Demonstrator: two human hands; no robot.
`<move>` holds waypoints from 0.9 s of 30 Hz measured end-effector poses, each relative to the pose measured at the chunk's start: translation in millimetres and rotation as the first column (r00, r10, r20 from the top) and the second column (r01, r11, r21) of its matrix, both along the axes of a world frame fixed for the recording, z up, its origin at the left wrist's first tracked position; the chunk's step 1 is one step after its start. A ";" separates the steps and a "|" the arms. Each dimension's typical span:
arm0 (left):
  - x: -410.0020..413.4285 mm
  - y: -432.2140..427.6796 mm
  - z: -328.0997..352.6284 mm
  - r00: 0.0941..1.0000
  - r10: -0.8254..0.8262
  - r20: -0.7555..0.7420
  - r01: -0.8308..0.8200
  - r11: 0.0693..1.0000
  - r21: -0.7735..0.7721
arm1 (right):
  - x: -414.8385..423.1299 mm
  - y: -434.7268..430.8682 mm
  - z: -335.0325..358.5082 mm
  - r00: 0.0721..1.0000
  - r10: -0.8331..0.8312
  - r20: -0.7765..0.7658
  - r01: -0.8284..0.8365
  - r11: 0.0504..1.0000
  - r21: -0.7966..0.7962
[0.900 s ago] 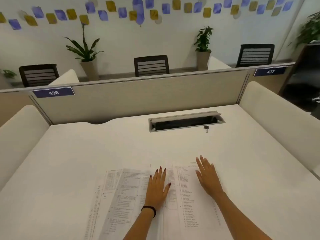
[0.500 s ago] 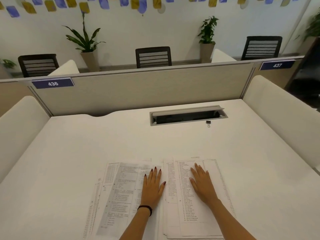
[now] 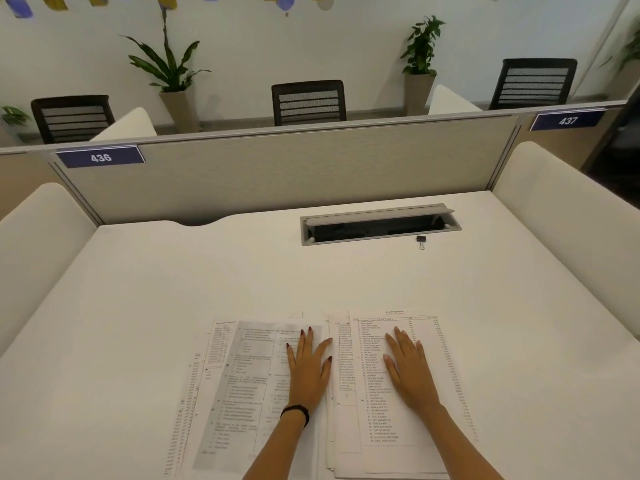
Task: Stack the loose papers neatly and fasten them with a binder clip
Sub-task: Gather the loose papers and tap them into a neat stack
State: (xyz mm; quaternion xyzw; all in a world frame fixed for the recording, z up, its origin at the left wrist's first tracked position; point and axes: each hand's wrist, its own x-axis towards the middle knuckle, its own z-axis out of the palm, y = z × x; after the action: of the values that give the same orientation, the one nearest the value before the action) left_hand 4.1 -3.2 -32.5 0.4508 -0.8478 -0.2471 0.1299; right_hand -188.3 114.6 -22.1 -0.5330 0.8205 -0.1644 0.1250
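Observation:
Several loose printed papers lie fanned out on the white desk [image 3: 138,306] near its front edge, in a left group [image 3: 239,389] and a right group [image 3: 436,386] that overlap in the middle. My left hand [image 3: 308,368] rests flat, palm down, on the left group, a black band at its wrist. My right hand [image 3: 408,368] lies flat on the right group, fingers slightly spread. A small black binder clip [image 3: 421,241] sits far back on the desk, just in front of the cable slot, well beyond both hands.
A grey cable slot [image 3: 379,224] with an open lid is set into the desk at the back. A beige partition [image 3: 294,168] closes off the far side, and padded white dividers [image 3: 38,244] stand left and right. Chairs and potted plants are beyond.
Both hands have slid a little toward me and settled flat on the papers; the right hand moved from the sheet's top edge onto its middle. The view has tilted downward.

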 end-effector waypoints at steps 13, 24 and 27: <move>-12.1 -5.6 8.2 0.983 0.070 -0.169 -0.041 0.985 0.167 | 0.4 -0.2 0.9 1.000 -0.020 0.002 0.020 1.000 0.008; -12.1 -4.7 10.7 0.957 0.146 -0.249 -0.092 0.972 0.218 | 4.3 -0.1 0.3 0.999 -0.030 0.018 0.030 0.999 -0.015; -13.5 -5.4 12.1 0.947 0.167 -0.274 -0.107 0.969 0.221 | 7.6 -1.0 -0.6 0.999 -0.042 0.020 0.043 0.999 -0.020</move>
State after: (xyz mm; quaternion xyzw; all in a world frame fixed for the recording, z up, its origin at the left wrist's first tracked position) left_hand -9.3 -8.6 -20.4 0.4785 -0.7564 -0.3861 0.2232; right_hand -180.7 113.6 -22.7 -0.5150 0.8287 -0.1806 0.1241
